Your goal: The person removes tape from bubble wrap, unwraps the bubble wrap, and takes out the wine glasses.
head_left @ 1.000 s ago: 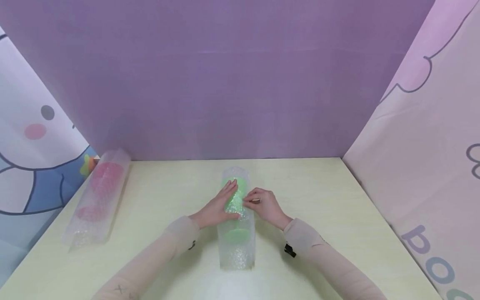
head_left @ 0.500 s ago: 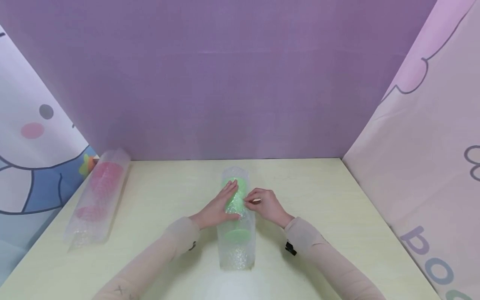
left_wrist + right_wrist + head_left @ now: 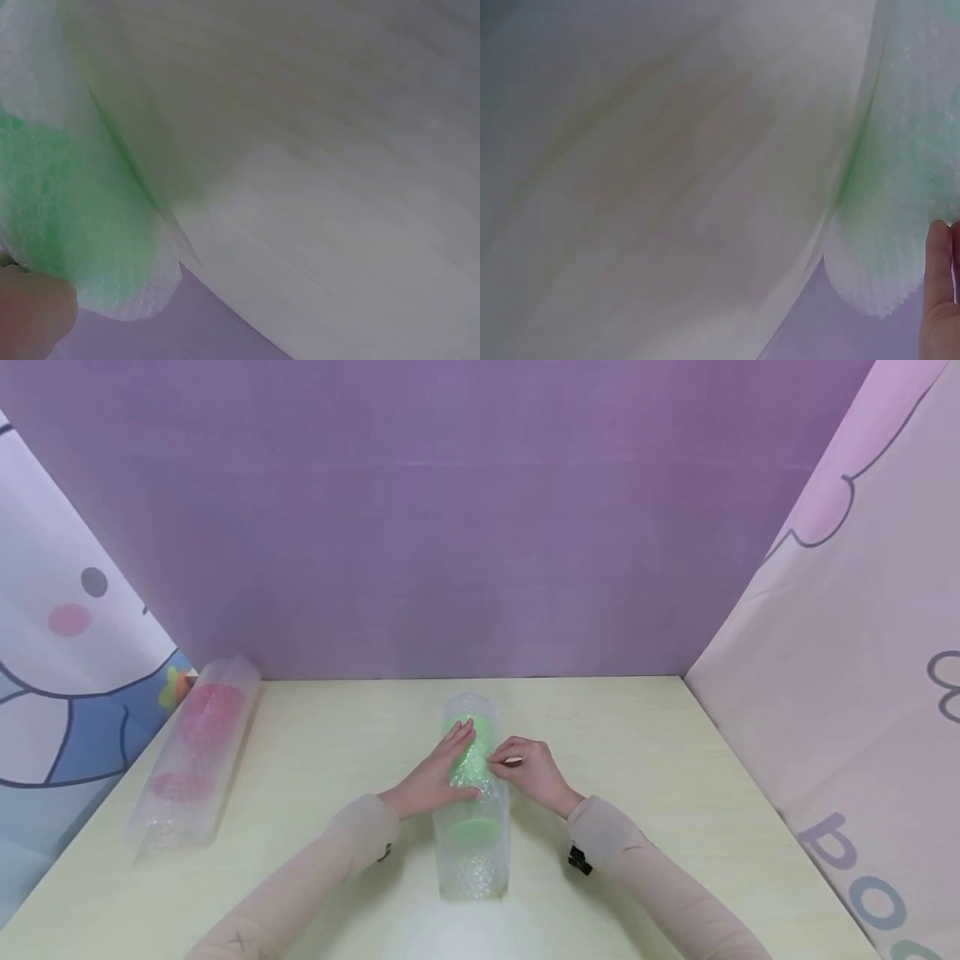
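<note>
A green item wrapped in clear bubble wrap (image 3: 474, 860) lies lengthwise at the middle of the table. The green shows through in two patches, a larger far one and a smaller near one; its kind is hard to tell. My left hand (image 3: 438, 772) rests across the roll from the left, fingers straight and thumb spread. From the right, my right hand (image 3: 534, 774) pinches at the edge of the bubble wrap with thumb and index finger. What lies exactly between those fingertips is too small to see. In the right wrist view, fingers (image 3: 939, 270) touch the wrap.
A second bubble-wrapped roll (image 3: 197, 752), with pink showing inside, lies at the table's left edge. The pale wooden table (image 3: 630, 727) ends at a purple backdrop (image 3: 480, 527). Printed cartoon panels stand on both sides.
</note>
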### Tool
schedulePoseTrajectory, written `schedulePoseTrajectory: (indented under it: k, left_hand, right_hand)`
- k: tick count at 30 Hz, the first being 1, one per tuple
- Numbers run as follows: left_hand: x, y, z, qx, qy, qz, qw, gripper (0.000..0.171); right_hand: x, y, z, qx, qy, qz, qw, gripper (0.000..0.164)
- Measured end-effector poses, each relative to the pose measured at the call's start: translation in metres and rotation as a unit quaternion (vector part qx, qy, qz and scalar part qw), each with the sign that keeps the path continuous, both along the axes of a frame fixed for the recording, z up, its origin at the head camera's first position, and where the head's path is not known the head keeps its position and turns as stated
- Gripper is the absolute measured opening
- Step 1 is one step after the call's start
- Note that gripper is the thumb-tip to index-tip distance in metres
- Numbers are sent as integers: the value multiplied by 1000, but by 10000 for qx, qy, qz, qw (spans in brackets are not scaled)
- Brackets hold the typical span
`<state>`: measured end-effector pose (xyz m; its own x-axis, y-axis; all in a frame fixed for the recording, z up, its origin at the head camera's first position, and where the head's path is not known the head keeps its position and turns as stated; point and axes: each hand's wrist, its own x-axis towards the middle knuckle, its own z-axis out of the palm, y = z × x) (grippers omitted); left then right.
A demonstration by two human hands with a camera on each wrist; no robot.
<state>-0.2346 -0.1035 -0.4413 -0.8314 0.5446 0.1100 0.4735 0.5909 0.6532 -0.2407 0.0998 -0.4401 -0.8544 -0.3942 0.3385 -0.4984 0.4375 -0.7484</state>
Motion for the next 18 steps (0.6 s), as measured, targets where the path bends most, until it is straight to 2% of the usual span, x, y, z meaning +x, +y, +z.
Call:
schedulePoseTrajectory:
  k: [11,18]
  left_hand:
    - [1,-1,1,59,-22,61,10000,95]
    - [-1,-3,-2,105,72,31,9999,96]
  right_hand:
    - [-1,-2,2,-197,-432,-135,9988,8]
    - [23,-10,39,-243,-597,-118,9979,11]
